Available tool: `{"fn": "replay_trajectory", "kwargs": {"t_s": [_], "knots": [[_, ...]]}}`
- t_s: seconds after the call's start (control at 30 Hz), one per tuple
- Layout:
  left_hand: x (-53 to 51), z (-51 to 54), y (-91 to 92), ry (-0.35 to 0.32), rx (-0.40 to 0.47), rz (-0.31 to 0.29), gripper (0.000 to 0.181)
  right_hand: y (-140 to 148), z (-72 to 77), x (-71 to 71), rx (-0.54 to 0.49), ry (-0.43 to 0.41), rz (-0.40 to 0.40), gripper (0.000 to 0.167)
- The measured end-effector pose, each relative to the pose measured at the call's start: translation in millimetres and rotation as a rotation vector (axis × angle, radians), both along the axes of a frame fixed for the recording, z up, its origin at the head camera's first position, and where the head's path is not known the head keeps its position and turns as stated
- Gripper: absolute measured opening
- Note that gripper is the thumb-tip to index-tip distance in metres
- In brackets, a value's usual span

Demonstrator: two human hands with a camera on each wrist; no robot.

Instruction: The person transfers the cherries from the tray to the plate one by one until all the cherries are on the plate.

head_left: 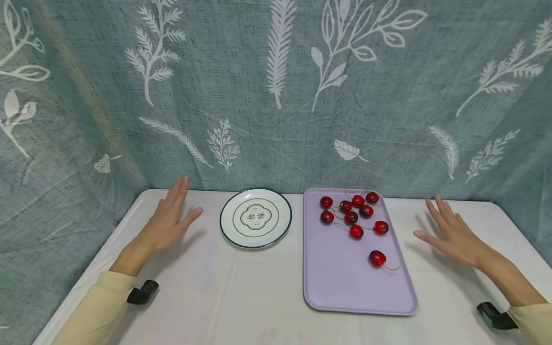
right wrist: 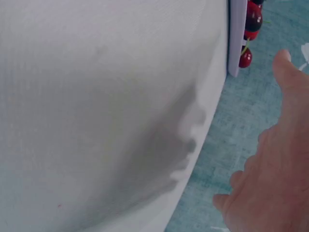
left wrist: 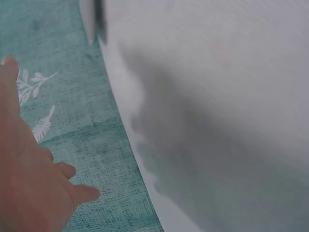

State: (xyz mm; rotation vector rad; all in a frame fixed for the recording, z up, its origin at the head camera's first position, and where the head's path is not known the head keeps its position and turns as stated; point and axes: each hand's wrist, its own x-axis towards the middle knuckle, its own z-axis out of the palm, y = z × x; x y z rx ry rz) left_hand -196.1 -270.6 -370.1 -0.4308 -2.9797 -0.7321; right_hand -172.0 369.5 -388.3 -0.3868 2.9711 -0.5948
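In the head view my left hand point(head_left: 169, 221) hovers over the white cloth left of a round plate point(head_left: 230, 225), its fingers straight and thumb spread. The plate is white with a dark rim and a printed emblem. My right hand point(head_left: 454, 237) is held above the cloth right of a lilac tray point(head_left: 336, 282), fingers extended. Several dark red cherries with stems cluster at the tray's far end, among them one cherry point(head_left: 356, 232); a single cherry point(head_left: 377, 258) lies apart nearer the front. Neither hand touches anything. The right wrist view shows the tray's edge with cherries point(right wrist: 245, 57) on it.
A white cloth point(head_left: 254, 297) covers the table. Behind and at the sides hangs a green-grey curtain point(head_left: 241, 96) with white leaf prints, meeting the table's back edge. Black devices sit at the left wrist point(head_left: 143, 292) and the right wrist point(head_left: 496, 316).
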Motion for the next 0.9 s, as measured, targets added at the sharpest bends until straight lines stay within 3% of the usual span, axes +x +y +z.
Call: {"fn": "replay_trajectory", "kwargs": {"t_s": [0.2, 0.43, 0.57, 0.67, 0.77, 0.9], "knots": [[-2.6, 5.9, 3.7, -0.088, 0.201, -0.015, 0.080, -5, 11.1, 3.5, -0.073, -0.070, -0.031, 0.093], [-1.1, 5.7, 11.9, -0.203, 0.446, -0.051, 0.073, -15, 25.4, 8.2, -0.210, -0.208, -0.143, 0.090], [-0.9, 5.6, 15.9, -0.262, 0.639, -0.102, 0.070, -19, 32.6, 13.7, -0.251, -0.195, -0.165, 0.080], [0.3, 4.9, 18.7, -0.285, 0.735, -0.108, 0.069, -24, 36.3, 15.7, -0.304, -0.193, -0.182, 0.070], [0.1, 3.2, 21.5, -0.323, 0.816, -0.090, 0.071, -30, 40.1, 15.8, -0.367, -0.277, -0.219, 0.064], [-1.8, -0.5, 25.2, -0.380, 0.887, -0.067, 0.075, -36, 43.8, 17.9, -0.443, -0.465, -0.225, 0.061]]}}
